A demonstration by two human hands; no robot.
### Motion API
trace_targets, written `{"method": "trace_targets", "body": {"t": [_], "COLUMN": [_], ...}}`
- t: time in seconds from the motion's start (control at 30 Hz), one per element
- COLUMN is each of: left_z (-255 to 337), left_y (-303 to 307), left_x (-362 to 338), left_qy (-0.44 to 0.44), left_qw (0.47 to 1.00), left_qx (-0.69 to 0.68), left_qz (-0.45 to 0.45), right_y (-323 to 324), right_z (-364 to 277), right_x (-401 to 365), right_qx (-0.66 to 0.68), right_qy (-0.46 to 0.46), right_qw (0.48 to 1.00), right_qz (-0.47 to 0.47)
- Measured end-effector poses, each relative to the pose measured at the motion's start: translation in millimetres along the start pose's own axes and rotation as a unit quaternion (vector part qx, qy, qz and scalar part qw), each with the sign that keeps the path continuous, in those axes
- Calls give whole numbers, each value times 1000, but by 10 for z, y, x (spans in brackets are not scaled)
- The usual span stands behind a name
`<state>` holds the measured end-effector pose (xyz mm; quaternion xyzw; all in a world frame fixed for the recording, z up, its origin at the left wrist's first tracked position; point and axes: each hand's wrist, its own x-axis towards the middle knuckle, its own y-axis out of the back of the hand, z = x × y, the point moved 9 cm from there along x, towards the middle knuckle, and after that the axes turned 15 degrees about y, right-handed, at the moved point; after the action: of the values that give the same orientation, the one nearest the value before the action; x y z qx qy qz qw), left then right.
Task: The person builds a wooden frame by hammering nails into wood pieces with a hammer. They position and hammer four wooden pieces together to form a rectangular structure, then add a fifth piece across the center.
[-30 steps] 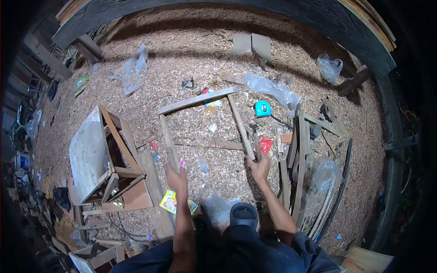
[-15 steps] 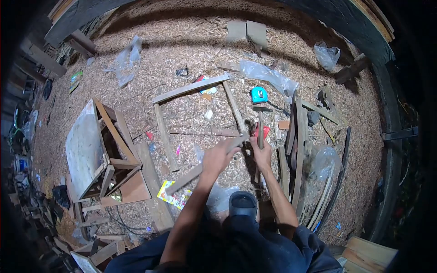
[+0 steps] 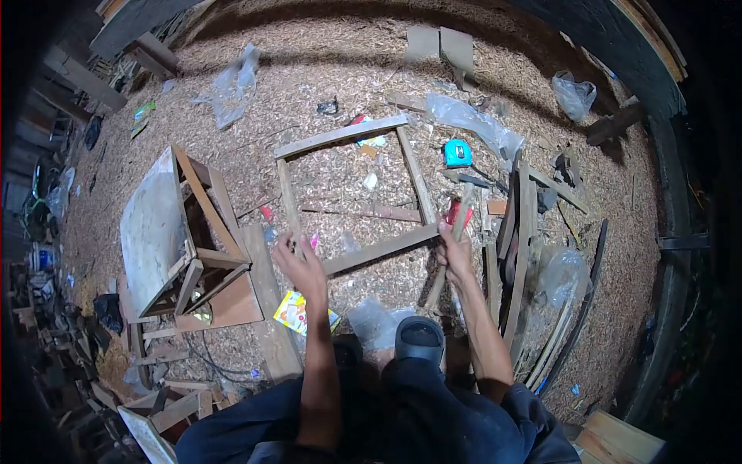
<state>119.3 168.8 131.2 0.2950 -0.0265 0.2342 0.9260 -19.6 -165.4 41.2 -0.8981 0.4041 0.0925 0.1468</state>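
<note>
A rectangular frame of wooden strips (image 3: 340, 138) lies in front of me, its near strip (image 3: 379, 250) running between my hands. My left hand (image 3: 301, 267) is at the near left corner, fingers bent around the end of the left side strip (image 3: 289, 193). My right hand (image 3: 454, 254) is wrapped around a hammer (image 3: 463, 203), its head pointing away from me and its handle end toward my feet. The fingertips of that hand are also at the right end of the near strip. Whether they press on it is hard to tell.
A wooden piece with a whitish panel (image 3: 151, 224) lies at left beside a plank (image 3: 267, 309). Several long strips (image 3: 519, 255) lie at right. A turquoise tape measure (image 3: 457, 153), plastic sheets (image 3: 471, 124) and a yellow wrapper (image 3: 297, 312) are on the wood shavings.
My left hand has moved left from the near right corner to the near left corner. The near strip has swung up across the frame's near side. The hammer stays in my right hand.
</note>
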Motion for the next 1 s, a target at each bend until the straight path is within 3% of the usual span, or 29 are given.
{"method": "trace_targets", "body": {"t": [0.03,0.13,0.17,0.27,0.3,0.37,0.4,0.43,0.47,0.5,0.57,0.63,0.7,0.87,1.0], "left_z": [-47,39,27,-311,-394,-731,-1150,-1153,-1360,-1529,-1619,-1642,-1643,-1661,-1587], "left_y": [95,131,156,408,432,345,164,190,68,-79,-75,6,-14,-126,-103], "left_x": [-67,-174,-165,38,94,210,251,223,127,-61,-79,-65,-104,-136,-159], "left_qy": [2,-10,-8,110,111,167,71,71,224,368,337,330,349,292,262], "left_qw": [1000,992,993,991,991,982,988,989,954,875,889,907,897,919,934], "left_qx": [3,-54,-51,-75,-74,58,80,80,-41,-159,-170,-117,-125,-146,-126], "left_qz": [1,-111,-110,3,4,-66,-108,-106,-193,-272,-260,-235,-240,-222,-209], "right_y": [-41,-246,-276,-204,-144,-83,-49,-29,-2,38,183,293,390,387,346], "right_z": [48,126,78,103,120,111,122,128,92,155,234,278,200,130,149], "right_x": [-45,-93,-119,-47,-1,40,65,83,48,62,134,144,150,153,192], "right_qx": [-26,-33,-34,-37,-37,-41,-48,-55,-76,-77,-122,-108,-156,-255,-247], "right_qy": [-11,-9,-4,3,8,1,3,5,3,1,63,34,69,105,137], "right_qw": [1000,999,999,998,998,998,998,998,996,996,990,993,984,959,958], "right_qz": [3,8,32,55,54,43,39,36,36,36,30,24,55,64,55]}}
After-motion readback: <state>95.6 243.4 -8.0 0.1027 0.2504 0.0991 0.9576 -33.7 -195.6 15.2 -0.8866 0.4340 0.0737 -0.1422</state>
